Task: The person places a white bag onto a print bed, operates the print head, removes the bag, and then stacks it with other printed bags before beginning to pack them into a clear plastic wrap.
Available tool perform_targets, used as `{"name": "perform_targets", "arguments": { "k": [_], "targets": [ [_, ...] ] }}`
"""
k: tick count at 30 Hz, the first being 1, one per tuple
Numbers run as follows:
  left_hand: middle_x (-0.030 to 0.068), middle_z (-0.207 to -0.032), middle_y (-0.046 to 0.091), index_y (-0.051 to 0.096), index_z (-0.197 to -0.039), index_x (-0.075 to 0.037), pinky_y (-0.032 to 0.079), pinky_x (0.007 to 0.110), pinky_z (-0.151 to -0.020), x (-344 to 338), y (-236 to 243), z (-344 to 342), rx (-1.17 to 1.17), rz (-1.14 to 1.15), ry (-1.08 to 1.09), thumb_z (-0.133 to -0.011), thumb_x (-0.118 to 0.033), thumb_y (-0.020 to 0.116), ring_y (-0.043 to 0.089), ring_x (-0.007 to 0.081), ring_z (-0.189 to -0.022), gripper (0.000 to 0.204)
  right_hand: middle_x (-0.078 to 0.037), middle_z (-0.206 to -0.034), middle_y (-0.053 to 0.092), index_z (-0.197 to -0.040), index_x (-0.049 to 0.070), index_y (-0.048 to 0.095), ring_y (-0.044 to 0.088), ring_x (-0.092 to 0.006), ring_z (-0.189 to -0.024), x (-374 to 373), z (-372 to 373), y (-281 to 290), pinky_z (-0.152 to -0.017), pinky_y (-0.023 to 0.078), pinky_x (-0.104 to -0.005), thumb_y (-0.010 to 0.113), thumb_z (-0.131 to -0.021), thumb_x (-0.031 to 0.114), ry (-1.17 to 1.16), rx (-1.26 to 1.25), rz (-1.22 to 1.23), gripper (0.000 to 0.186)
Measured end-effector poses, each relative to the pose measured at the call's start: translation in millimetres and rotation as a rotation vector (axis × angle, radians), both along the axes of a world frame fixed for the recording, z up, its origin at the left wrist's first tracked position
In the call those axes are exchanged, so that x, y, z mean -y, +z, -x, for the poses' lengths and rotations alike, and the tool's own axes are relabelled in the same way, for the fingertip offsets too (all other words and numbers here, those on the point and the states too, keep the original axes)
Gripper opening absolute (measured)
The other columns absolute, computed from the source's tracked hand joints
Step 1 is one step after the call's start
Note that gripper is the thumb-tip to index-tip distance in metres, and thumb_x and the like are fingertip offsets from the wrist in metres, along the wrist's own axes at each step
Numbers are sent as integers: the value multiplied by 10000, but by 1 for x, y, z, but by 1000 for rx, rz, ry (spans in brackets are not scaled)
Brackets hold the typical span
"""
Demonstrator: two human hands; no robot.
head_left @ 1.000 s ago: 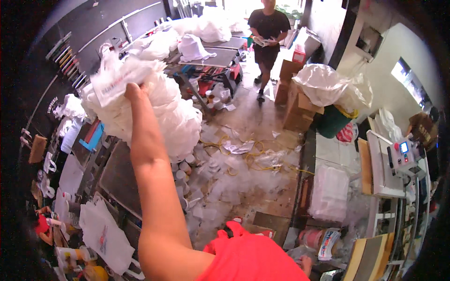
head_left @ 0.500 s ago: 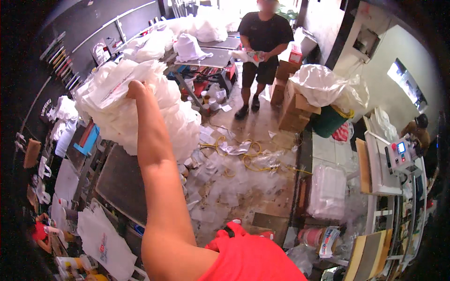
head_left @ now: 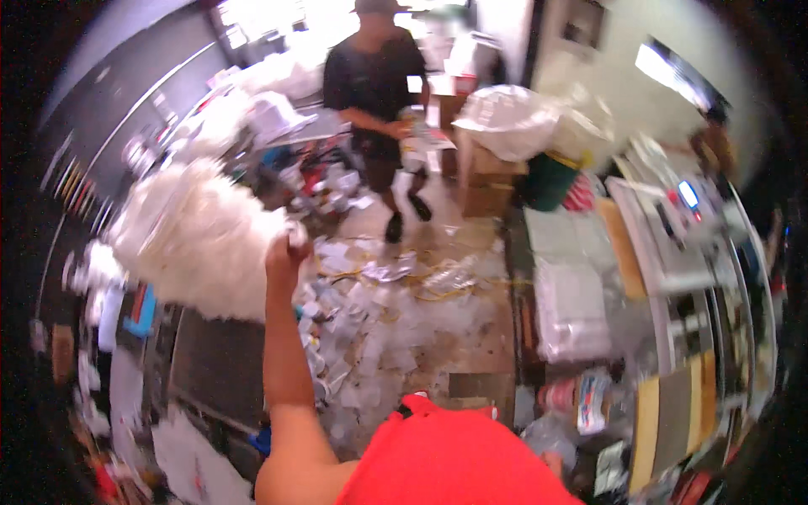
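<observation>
My left arm reaches forward, and my left hand (head_left: 289, 251) is closed at the right edge of a large heap of thin white bags (head_left: 194, 240). Its fingers pinch a bit of white material that looks like one of the bags; motion blur hides the details. The heap rests above a dark flat board (head_left: 220, 358). At the lower edge, beside my red shirt (head_left: 454, 463), a small patch of skin shows that seems to be my right hand (head_left: 553, 463); its fingers cannot be made out.
A person in dark clothes (head_left: 374, 80) stands ahead, holding something. Scraps and a yellow cord (head_left: 438, 293) litter the floor. Cardboard boxes (head_left: 490, 181), a green bin (head_left: 547, 181), wrapped white bundles (head_left: 572, 307) and a machine with a lit screen (head_left: 688, 195) line the right side.
My left hand has moved from the top of the heap to its right edge, nearer me. My view has shifted right. The person ahead has turned and stepped.
</observation>
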State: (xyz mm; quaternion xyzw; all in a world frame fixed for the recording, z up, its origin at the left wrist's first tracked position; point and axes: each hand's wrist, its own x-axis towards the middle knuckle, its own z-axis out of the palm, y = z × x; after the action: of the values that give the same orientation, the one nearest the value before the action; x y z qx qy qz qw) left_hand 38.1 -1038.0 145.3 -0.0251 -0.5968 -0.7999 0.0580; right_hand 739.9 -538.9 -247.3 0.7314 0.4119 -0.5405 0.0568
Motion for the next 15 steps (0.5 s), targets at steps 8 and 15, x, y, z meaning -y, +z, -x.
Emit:
{"name": "perform_targets", "arguments": {
  "k": [8,15],
  "targets": [
    [124,-851,664,709,-955,-121,491,466,-833,-2,-400,-236,88,1624,-1231,-797,-360,658,624,329,-892,291,-35,-748,619,-952,92,586,578,-184,-516,-36,-2,47,-422,437,-303,589,-895,250,-3,-137,-72,168],
    [102,-866,668,718,-927,-157,481,463,-879,-74,-401,-223,-536,1864,-1579,-791,-305,649,624,300,-912,212,-24,-687,611,-831,113,629,556,-159,-493,-49,-93,40,-447,444,-369,594,-866,286,-135,-10,116,179]
  ]
}}
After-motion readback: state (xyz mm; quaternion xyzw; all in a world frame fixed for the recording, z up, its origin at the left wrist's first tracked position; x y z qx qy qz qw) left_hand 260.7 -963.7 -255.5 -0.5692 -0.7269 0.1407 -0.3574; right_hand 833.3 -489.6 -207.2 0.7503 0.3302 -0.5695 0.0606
